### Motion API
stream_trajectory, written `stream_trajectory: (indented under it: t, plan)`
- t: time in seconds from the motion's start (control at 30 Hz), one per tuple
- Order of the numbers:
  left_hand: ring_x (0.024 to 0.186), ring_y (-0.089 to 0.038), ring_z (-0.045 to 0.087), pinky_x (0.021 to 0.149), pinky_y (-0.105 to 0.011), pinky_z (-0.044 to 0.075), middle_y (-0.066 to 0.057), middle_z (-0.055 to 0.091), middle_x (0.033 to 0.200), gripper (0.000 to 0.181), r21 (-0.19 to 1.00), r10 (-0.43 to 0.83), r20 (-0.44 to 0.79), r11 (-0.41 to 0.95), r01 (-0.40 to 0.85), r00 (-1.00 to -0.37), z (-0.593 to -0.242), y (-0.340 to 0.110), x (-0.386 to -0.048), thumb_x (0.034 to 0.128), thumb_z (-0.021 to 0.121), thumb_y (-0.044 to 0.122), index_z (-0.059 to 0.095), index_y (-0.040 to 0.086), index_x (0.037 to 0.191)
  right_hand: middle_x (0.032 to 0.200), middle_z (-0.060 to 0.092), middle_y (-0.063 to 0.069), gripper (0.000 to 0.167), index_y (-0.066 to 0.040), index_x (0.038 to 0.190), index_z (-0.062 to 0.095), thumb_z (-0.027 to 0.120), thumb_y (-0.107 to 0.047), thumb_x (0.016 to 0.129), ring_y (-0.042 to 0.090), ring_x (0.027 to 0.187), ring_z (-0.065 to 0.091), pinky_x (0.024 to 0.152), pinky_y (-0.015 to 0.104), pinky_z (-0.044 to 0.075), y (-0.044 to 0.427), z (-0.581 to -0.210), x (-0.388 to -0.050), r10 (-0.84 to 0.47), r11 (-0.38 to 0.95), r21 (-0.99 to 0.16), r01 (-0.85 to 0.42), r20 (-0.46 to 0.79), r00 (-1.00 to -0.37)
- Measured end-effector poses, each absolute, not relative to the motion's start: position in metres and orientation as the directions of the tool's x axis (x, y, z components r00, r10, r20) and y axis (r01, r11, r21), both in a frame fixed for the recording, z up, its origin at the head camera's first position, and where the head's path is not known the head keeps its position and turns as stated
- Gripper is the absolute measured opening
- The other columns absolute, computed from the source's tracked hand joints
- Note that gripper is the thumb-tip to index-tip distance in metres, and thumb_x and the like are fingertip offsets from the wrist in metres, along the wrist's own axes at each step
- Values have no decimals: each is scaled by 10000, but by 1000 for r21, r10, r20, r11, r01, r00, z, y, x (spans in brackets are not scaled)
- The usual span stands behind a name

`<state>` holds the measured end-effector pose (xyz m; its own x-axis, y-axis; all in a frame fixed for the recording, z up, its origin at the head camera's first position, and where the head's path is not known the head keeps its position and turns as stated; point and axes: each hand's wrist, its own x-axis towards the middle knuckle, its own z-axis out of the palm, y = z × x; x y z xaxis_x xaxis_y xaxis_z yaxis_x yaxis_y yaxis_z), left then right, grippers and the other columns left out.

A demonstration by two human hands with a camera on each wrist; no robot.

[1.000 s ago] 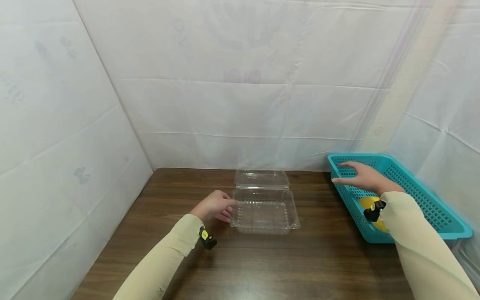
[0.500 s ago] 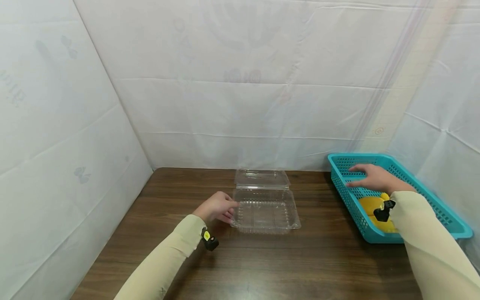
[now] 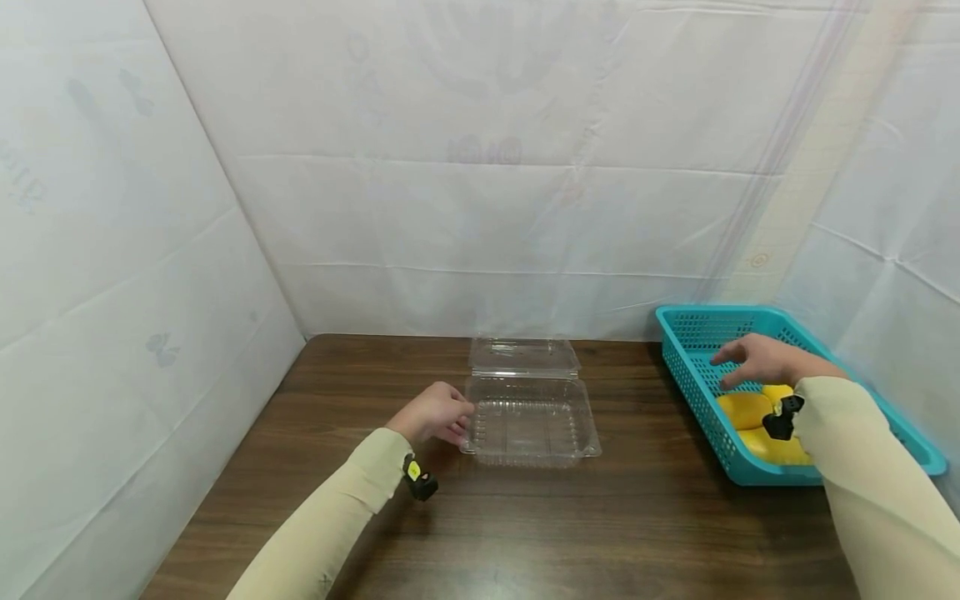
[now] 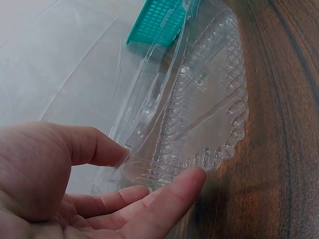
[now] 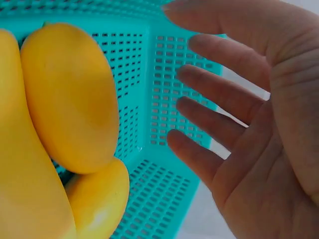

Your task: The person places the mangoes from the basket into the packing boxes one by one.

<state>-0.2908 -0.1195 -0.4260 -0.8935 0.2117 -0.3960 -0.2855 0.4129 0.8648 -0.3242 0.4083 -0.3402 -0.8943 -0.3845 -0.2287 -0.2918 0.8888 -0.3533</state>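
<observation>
On the brown table a clear plastic clamshell container lies with its lid folded back. My left hand pinches the container's left rim, thumb on top and fingers below, as the left wrist view shows. To the right stands a turquoise mesh basket with yellow fruits shaped like mangoes in its near end. Over the basket hovers my right hand, fingers spread and holding nothing. In the right wrist view, one oval fruit sits beside that hand, apart from its fingers.
White sheeting walls off the back and both sides of the table. The basket's far end nearly meets the back sheet. A small black wrist camera sits on the left sleeve.
My right hand has moved right and slightly down over the basket, bringing more of the yellow mango-like fruits into sight. My left hand and the container stay almost in place.
</observation>
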Motion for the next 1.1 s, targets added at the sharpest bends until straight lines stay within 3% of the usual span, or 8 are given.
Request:
stream_trajectory:
  t: [0.2, 0.33, 0.67, 0.83, 1.0, 1.1]
  plan:
    - [738, -222, 667, 679, -354, 663, -170, 628, 923, 343, 863, 211, -394, 420, -281, -895, -426, -119, -291, 1021, 560, 83, 578, -142, 1279, 1403, 540, 369, 596, 126, 1358, 565, 755, -207, 902, 617, 1288, 465, 1002, 657, 520, 416, -340, -325, -381, 895, -382, -232, -382, -842]
    - [704, -204, 645, 672, -351, 663, -144, 606, 878, 332, 864, 210, -395, 415, -284, -894, -426, -119, -291, 1014, 557, 71, 585, -144, 1265, 1389, 554, 361, 540, 105, 1333, 600, 756, -172, 896, 611, 1285, 464, 1004, 647, 524, 419, -342, -325, -373, 903, -374, -211, -439, -818]
    - [702, -217, 654, 673, -358, 663, -131, 605, 840, 298, 861, 213, -399, 422, -285, -892, -425, -122, -288, 1013, 566, 78, 604, -132, 1221, 1404, 516, 392, 551, 123, 1338, 579, 767, -94, 867, 626, 1299, 437, 1020, 631, 526, 424, -348, -325, -354, 908, -386, -161, -506, -786]
    - [727, -231, 674, 680, -355, 664, -170, 632, 912, 309, 859, 204, -394, 428, -281, -896, -424, -121, -288, 1011, 573, 87, 606, -129, 1229, 1405, 481, 430, 580, 148, 1355, 544, 763, -76, 867, 624, 1290, 450, 1018, 618, 534, 427, -351, -326, -342, 911, -391, -135, -530, -776]
    - [771, -252, 699, 674, -346, 662, -213, 650, 1002, 328, 853, 196, -389, 446, -271, -900, -423, -121, -287, 1010, 575, 90, 601, -131, 1252, 1399, 492, 424, 576, 150, 1359, 537, 753, -32, 856, 564, 1245, 530, 991, 577, 569, 427, -354, -325, -331, 899, -430, -84, -541, -773]
    - [764, -246, 700, 669, -344, 661, -192, 648, 967, 324, 851, 195, -390, 449, -272, -900, -422, -121, -286, 1006, 574, 83, 607, -130, 1249, 1388, 514, 411, 590, 162, 1367, 522, 738, 8, 840, 494, 1204, 589, 973, 543, 589, 427, -357, -325, -340, 888, -453, -74, -541, -769]
